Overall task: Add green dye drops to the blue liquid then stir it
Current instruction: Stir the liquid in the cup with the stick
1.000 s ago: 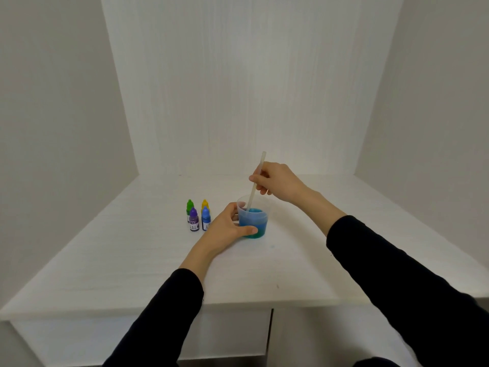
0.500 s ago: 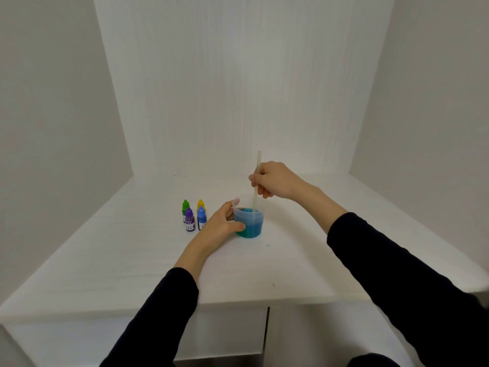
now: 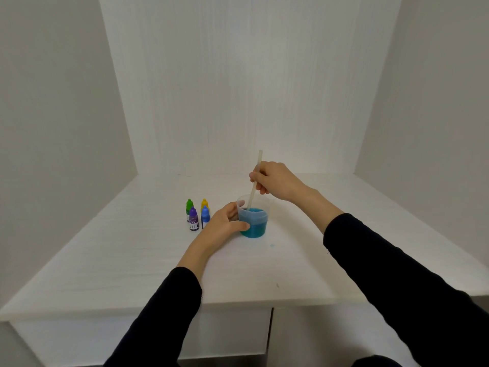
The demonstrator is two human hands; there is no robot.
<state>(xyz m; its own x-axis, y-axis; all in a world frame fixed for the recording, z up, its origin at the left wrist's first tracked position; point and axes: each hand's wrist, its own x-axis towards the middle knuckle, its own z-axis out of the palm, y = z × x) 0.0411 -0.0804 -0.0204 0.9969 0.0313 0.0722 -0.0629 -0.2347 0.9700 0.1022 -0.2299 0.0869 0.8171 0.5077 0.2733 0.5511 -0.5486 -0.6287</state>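
Observation:
A clear plastic cup (image 3: 256, 223) half full of blue-green liquid stands on the white table (image 3: 132, 260). My left hand (image 3: 225, 225) wraps around the cup's left side. My right hand (image 3: 275, 182) hovers above the cup, pinching a pale stirring stick (image 3: 254, 181) whose lower end dips into the liquid at the cup's left. The green dye bottle (image 3: 189, 206) stands capped, left of the cup, in the back row of a small group of bottles.
Beside the green bottle stand a yellow bottle (image 3: 204, 203), a purple bottle (image 3: 193, 219) and a blue bottle (image 3: 205, 217). A small blue spot (image 3: 271, 245) marks the table in front of the cup. White walls enclose the table on three sides.
The stick has shifted inside the cup, from upright to leaning with its tip at the cup's left side. My left hand keeps its hold on the cup. The camera view has drifted slightly.

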